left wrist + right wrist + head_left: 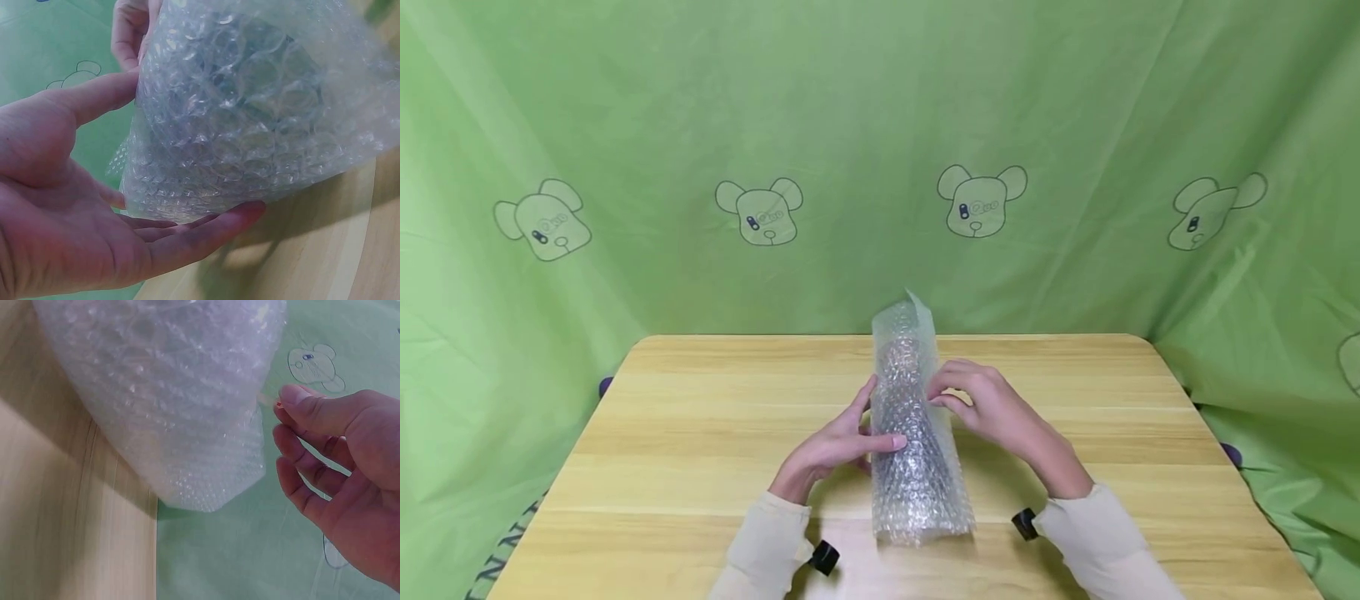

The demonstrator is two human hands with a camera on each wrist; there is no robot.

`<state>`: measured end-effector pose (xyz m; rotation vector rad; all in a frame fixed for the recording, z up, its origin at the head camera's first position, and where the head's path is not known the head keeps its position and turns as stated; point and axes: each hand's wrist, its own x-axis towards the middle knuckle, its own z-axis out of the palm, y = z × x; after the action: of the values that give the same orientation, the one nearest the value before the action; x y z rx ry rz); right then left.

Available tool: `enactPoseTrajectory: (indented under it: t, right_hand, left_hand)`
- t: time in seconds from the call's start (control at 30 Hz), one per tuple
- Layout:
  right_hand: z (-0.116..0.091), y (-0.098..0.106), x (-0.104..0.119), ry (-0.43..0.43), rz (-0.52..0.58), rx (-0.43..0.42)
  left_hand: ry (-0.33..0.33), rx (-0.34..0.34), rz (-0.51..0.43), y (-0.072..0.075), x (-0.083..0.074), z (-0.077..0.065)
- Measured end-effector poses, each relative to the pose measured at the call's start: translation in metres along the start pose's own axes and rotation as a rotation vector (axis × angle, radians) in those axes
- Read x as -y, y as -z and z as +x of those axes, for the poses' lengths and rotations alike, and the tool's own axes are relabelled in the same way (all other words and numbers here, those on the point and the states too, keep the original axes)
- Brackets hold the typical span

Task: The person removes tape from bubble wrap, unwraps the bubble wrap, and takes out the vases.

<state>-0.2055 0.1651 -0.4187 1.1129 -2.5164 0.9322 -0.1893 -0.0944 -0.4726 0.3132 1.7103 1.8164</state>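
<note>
A long bundle of clear bubble wrap [917, 492] lies lengthwise over the table, with its far end narrower than its near end. Something darker shows dimly inside, its kind hidden by the bubbles. My left hand [831, 446] grips the bundle from the left, the thumb on top and the other fingers at its side and underneath. At the right edge of the wrap, the thumb and forefinger of my right hand [992, 404] pinch a small pale strip [267, 400] that reaches to the bubble wrap. The right hand's other fingers are loosely curled.
The light wooden table [700, 417] has rounded far corners. Green cloth [865, 100] printed with bear heads hangs behind it and on both sides. A black piece [824, 557] sits at the left cuff, another [1024, 524] at the right cuff.
</note>
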Motion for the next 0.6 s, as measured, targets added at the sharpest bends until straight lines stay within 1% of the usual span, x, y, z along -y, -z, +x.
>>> enactPoseTrajectory:
  t: [0.13, 0.37, 0.6]
  right_hand:
    - [-0.009, 0.000, -0.008, 0.019, 0.001, -0.059]
    - [-0.024, 0.007, -0.019, -0.005, -0.044, -0.131]
    - [-0.038, 0.017, -0.025, -0.003, -0.091, -0.178]
  left_hand:
    - [-0.002, 0.001, -0.007, 0.000, 0.000, 0.000]
    - [0.009, -0.001, -0.030, 0.002, -0.001, -0.001]
    - [0.010, -0.006, -0.018, 0.003, 0.001, -0.001]
